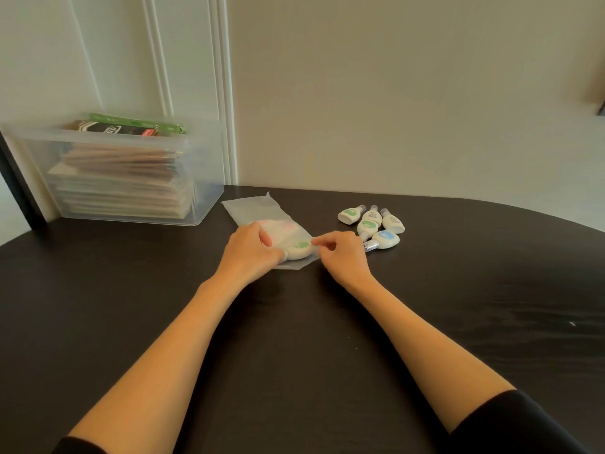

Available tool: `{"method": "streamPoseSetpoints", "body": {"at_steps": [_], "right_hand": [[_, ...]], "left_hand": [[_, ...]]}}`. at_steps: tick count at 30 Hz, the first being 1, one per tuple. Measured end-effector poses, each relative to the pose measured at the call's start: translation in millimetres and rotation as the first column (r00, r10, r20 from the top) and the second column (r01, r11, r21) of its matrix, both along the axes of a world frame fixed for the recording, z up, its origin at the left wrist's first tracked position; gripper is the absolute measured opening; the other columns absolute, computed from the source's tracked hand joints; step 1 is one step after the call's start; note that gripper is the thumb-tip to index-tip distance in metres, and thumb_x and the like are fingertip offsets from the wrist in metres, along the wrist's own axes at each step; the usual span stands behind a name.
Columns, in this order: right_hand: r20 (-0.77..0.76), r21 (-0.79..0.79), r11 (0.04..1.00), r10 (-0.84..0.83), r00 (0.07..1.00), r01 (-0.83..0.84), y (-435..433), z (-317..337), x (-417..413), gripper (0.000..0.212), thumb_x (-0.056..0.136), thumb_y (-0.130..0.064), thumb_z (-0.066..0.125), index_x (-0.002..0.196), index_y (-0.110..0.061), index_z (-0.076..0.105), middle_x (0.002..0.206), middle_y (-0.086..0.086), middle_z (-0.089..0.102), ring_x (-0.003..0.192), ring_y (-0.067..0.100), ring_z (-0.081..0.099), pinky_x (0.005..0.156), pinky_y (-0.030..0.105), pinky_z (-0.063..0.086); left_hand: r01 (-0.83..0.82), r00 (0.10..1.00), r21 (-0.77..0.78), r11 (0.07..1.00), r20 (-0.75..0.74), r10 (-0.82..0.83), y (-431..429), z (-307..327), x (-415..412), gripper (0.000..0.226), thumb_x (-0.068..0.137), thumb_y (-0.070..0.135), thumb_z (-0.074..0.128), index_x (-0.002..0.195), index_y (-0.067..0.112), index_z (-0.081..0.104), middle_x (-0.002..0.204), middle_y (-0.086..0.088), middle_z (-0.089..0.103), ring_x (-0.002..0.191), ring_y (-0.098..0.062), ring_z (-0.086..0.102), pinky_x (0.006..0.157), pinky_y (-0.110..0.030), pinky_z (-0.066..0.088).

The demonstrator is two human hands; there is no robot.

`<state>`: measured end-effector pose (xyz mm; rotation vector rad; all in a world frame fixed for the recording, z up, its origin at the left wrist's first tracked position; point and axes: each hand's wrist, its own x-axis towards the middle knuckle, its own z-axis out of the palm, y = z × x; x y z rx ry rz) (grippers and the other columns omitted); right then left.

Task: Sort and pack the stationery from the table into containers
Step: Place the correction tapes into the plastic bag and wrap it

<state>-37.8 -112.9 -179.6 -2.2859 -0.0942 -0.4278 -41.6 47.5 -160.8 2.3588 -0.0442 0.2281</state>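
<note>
The left hand (252,253) has its fingers curled round a correction tape (299,250), a cream, pebble-shaped case with a green label on top. The tape lies at the near mouth of a frosted plastic bag (252,208). The right hand (343,257) sits just at three o'clock of the tape, its thumb and forefinger pinching the bag's near edge and its other fingers loosely curled.

The bag lies flat on the dark table (294,355), running away toward eleven o'clock. A pale shape with pink shows faintly through its film.

At two o'clock from the hands, five loose correction tapes (373,226) lie huddled and touching: two show green labels, one blue, two a printed cream side.

Well away at ten o'clock stands a translucent plastic bin (203,178) holding stacked brown packets (121,178), with a green box (137,122) and a dark box (111,129) on top.
</note>
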Motion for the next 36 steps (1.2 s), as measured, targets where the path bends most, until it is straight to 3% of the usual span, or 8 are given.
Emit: {"method": "streamPoseSetpoints", "body": {"at_steps": [5,13,17,19,23,27,30,36], "right_hand": [[-0.016,-0.069,0.997,0.02,1.0,-0.021,-5.7,-3.3,0.3,0.028,0.088,0.001,0.047,0.095,-0.013,0.07,0.083,-0.005,0.058,0.063,0.003,0.049,0.059,0.013,0.037],[-0.038,-0.167,0.983,0.074,0.997,-0.079,-5.7,0.0,-4.7,0.029,0.084,0.004,0.044,0.082,-0.01,0.07,0.083,-0.005,0.054,0.064,0.004,0.045,0.058,0.013,0.034],[-0.094,0.044,0.997,0.073,0.993,-0.069,-12.3,8.7,-8.5,0.024,0.082,0.001,0.048,0.08,-0.013,0.067,0.069,-0.009,0.055,0.062,0.004,0.048,0.057,0.013,0.034],[-0.015,0.17,0.982,-0.078,0.997,0.08,-21.6,11.4,-9.9,0.023,0.082,0.0,0.047,0.086,-0.012,0.067,0.079,-0.007,0.06,0.075,0.007,0.053,0.063,0.016,0.036],[0.06,-0.174,0.916,-0.358,0.932,0.363,-53.1,5.0,-3.3,0.038,0.085,-0.002,0.049,0.122,-0.009,0.057,0.132,0.006,0.049,0.128,0.026,0.034,0.098,0.035,0.037],[-0.119,-0.325,0.921,-0.266,0.957,0.215,-64.9,-0.1,1.4,0.034,0.088,-0.006,0.042,0.114,-0.016,0.061,0.123,0.006,0.047,0.122,0.029,0.037,0.095,0.039,0.041],[-0.097,-0.415,0.877,-0.307,0.947,0.242,-66.1,-0.5,0.6,0.034,0.092,-0.015,0.042,0.125,-0.014,0.053,0.136,0.008,0.036,0.123,0.03,0.03,0.094,0.036,0.039],[-0.074,-0.597,0.767,-0.343,0.936,0.234,-66.6,6.6,-9.8,0.033,0.093,-0.028,0.046,0.124,-0.017,0.047,0.126,0.011,0.043,0.115,0.028,0.037,0.074,0.029,0.04]], "left_hand": [[-0.004,0.999,0.239,0.971,0.05,-0.008,-10.7,-12.3,2.2,0.036,0.081,0.039,0.067,0.09,0.015,0.042,0.1,-0.001,0.038,0.093,-0.02,0.044,0.07,-0.029,0.037],[-0.113,0.986,0.119,0.986,0.136,0.096,-17.3,-13.5,4.8,0.021,0.089,0.018,0.058,0.099,0.005,0.044,0.104,-0.014,0.05,0.094,-0.03,0.05,0.068,-0.032,0.035],[-0.139,0.982,0.161,0.977,0.152,0.115,-18.6,-12.0,4.5,0.017,0.092,0.014,0.051,0.107,0.008,0.047,0.11,-0.011,0.048,0.091,-0.028,0.052,0.07,-0.033,0.04],[-0.139,0.98,0.171,0.975,0.162,0.111,-19.5,-11.8,4.4,0.018,0.09,0.004,0.048,0.107,0.01,0.046,0.112,-0.01,0.047,0.084,-0.022,0.046,0.069,-0.031,0.04],[-0.14,0.983,0.151,0.979,0.138,0.119,-22.2,-7.8,-1.0,0.04,0.086,0.001,0.051,0.124,0.012,0.042,0.122,-0.01,0.043,0.1,-0.025,0.048,0.078,-0.032,0.04],[-0.13,0.989,0.091,0.987,0.086,0.123,-22.0,-0.6,-8.0,0.059,0.084,0.001,0.052,0.139,0.014,0.034,0.126,-0.011,0.05,0.115,-0.032,0.048,0.089,-0.038,0.043],[-0.104,0.992,0.089,0.991,0.083,0.096,-18.9,-1.6,-10.9,0.06,0.083,0.0,0.053,0.139,0.014,0.035,0.127,-0.009,0.048,0.117,-0.03,0.047,0.09,-0.038,0.042],[-0.038,0.999,0.157,0.987,0.036,0.033,-12.9,-6.5,-14.8,0.052,0.081,-0.003,0.055,0.128,0.012,0.041,0.129,-0.007,0.037,0.116,-0.025,0.042,0.081,-0.027,0.034]]}}
